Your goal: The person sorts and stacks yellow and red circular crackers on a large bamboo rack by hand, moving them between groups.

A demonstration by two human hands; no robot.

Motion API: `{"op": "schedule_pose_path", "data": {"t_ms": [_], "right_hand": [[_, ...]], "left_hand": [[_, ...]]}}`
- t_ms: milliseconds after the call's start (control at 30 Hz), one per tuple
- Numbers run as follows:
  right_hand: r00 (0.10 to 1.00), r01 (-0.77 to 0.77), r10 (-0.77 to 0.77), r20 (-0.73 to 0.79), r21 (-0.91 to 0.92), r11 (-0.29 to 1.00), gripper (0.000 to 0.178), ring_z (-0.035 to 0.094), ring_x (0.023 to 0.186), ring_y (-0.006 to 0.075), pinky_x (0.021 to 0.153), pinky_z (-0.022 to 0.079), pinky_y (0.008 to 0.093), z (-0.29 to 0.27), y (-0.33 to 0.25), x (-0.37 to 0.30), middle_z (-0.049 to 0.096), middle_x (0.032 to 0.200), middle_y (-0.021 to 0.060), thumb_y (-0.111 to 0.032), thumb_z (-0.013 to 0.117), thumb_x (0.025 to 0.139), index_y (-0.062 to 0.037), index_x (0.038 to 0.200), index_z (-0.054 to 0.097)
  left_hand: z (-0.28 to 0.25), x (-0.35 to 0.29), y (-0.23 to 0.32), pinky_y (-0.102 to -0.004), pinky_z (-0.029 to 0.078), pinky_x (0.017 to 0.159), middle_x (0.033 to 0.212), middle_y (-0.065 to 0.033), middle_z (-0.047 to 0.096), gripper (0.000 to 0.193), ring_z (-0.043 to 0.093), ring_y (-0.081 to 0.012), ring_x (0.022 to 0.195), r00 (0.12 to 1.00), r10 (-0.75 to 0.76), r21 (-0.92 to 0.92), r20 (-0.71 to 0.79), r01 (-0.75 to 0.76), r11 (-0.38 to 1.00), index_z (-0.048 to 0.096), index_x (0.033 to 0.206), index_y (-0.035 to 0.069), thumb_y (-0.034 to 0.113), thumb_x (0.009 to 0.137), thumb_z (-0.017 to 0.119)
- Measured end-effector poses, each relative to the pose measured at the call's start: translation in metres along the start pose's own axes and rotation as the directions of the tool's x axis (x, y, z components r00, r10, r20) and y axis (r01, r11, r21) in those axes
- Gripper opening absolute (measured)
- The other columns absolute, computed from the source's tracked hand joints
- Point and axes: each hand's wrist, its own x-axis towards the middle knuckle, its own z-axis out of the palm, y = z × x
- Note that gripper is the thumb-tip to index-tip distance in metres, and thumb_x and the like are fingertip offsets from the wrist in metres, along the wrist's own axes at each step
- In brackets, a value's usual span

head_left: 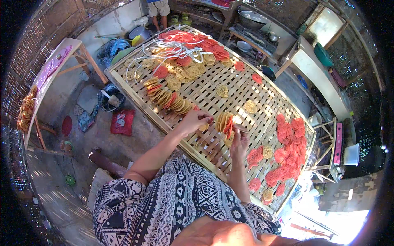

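Between my hands, above the woven bamboo tray [236, 91], hangs a small bunch of round, coiled yellow and red crackers [223, 122]. Fingers closed, my right hand [240, 142] grips the bunch at its right edge. To its left, my left hand [196, 122] is pinched together a short way from the bunch; what its fingertips hold is too small to make out. Beyond the left hand, a row of stacked yellow and red crackers [168, 97] lies along the tray's left side. Thin white strips [174, 48] lie over loose crackers at the far end.
Loose red crackers [289, 149] cover the tray's right end. At the left stands a table [57, 78], with bundled crackers [26, 108] hanging from its edge. A dark bucket [108, 100] and a red packet [122, 122] are on the floor. Another person's legs [159, 16] show at the back.
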Motion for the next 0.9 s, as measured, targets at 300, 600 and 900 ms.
{"op": "schedule_pose_path", "data": {"t_ms": [300,600,900], "right_hand": [[0.999,0.002,0.009,0.053,-0.211,0.978,0.008,0.058,0.097,0.0160,0.091,0.044,0.0296,-0.001,-0.012,0.003,0.063,0.100,0.0094,-0.003,0.053,0.094,0.0004,0.096,0.059],[0.990,0.099,-0.133,-0.052,-0.427,0.899,0.013,0.059,0.081,0.0121,0.077,0.048,0.0265,0.014,-0.059,0.027,0.064,0.088,0.0083,-0.007,0.055,0.095,0.0030,0.088,0.059],[0.985,0.054,-0.139,-0.100,-0.592,0.804,0.013,0.048,0.070,0.0057,0.064,0.040,0.0215,0.004,-0.048,0.026,0.058,0.080,0.0005,-0.012,0.057,0.095,-0.0009,0.091,0.060]], "left_hand": [[0.000,0.015,0.002,-0.0266,0.047,0.076,0.085,-0.0023,0.067,0.014,0.059,-0.0098,0.080,0.965,0.255,0.097,-0.060,-0.249,0.964,0.065,0.092,0.001,0.015,0.091,0.062],[0.014,-0.005,0.027,-0.0402,0.048,0.069,0.081,-0.0140,0.066,0.013,0.062,-0.0315,0.073,0.817,0.567,0.492,0.103,-0.537,0.685,0.065,0.089,0.000,0.006,0.078,0.068],[0.023,0.004,0.001,-0.0419,0.039,0.087,0.082,-0.0036,0.065,0.012,0.059,-0.0227,0.089,0.664,0.746,0.763,0.050,-0.507,0.401,0.068,0.085,0.012,0.017,0.075,0.072]]}}
